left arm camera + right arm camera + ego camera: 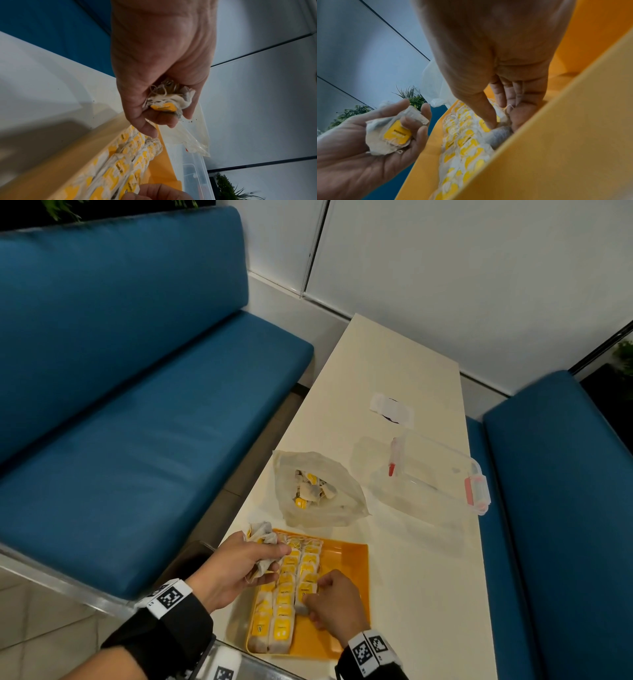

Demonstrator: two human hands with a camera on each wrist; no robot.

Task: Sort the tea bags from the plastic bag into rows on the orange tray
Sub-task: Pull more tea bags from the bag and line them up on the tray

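An orange tray (346, 570) lies at the near end of the table, with rows of yellow-tagged tea bags (289, 583) along its left side. My left hand (239, 563) hovers over the tray's far left corner and holds a bunch of tea bags (263, 537), also seen as the bunch (169, 100) and the bunch (390, 134). My right hand (334, 601) is down in the tray, thumb and fingers pinching a tea bag (500, 135) at the right side of the rows. The plastic bag (318, 491) lies open beyond the tray with more tea bags inside.
A clear lidded container (438, 474) with pink latches sits right of the plastic bag. A white paper piece (392, 409) lies farther back. Blue benches (137, 412) flank the cream table (411, 577) on both sides.
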